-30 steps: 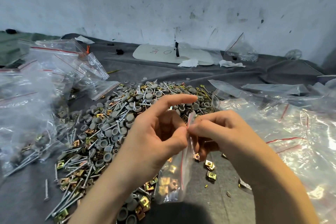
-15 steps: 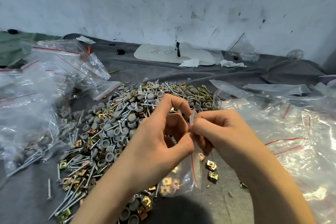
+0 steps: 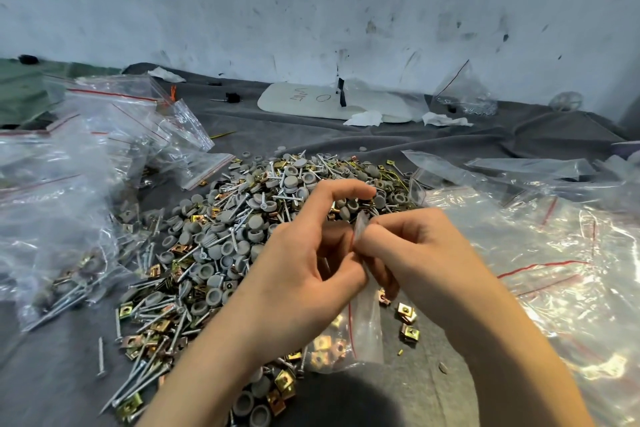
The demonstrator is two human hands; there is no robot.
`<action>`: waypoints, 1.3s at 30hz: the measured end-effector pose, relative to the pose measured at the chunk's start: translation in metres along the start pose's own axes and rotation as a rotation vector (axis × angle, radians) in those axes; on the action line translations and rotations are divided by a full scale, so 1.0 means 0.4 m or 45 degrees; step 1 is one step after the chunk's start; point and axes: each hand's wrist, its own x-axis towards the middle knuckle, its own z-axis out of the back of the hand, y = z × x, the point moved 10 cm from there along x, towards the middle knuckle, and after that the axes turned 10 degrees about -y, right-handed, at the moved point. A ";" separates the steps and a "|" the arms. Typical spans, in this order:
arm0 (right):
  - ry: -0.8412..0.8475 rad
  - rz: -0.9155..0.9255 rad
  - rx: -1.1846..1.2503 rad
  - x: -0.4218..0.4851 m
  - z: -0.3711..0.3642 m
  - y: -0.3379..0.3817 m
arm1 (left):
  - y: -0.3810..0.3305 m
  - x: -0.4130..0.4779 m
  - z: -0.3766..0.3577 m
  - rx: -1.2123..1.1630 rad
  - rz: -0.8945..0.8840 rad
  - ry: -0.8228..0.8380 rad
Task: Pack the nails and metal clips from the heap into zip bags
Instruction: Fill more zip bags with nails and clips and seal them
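Observation:
A small clear zip bag (image 3: 363, 329) with a red stripe hangs between my hands, with gold metal clips in its bottom. My left hand (image 3: 311, 267) pinches its top edge with thumb and fingers, the index finger raised. My right hand (image 3: 412, 253) pinches the same edge from the other side. Behind and left of them spreads the heap (image 3: 228, 236) of nails, grey caps and gold clips on the grey cloth. A few loose clips (image 3: 408, 321) lie right of the bag.
Filled zip bags (image 3: 69, 218) are piled at the left. Empty clear bags (image 3: 554, 270) cover the right. A white board (image 3: 311, 102) and crumpled tissue (image 3: 365, 118) lie by the stained wall. Grey cloth (image 3: 433, 388) covers the surface.
Both hands have shifted slightly along the bag's top edge while pinching it. The bag has swung a little to the right beneath them.

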 end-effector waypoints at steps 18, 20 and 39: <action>0.032 0.369 -0.250 -0.028 0.033 0.072 | -0.067 -0.008 0.004 0.205 -0.193 0.060; -0.028 0.357 -0.244 -0.018 0.046 0.066 | -0.074 -0.012 0.005 0.235 -0.213 0.097; -0.251 -0.334 -0.327 0.045 0.158 -0.219 | 0.038 0.000 0.082 0.026 0.134 0.108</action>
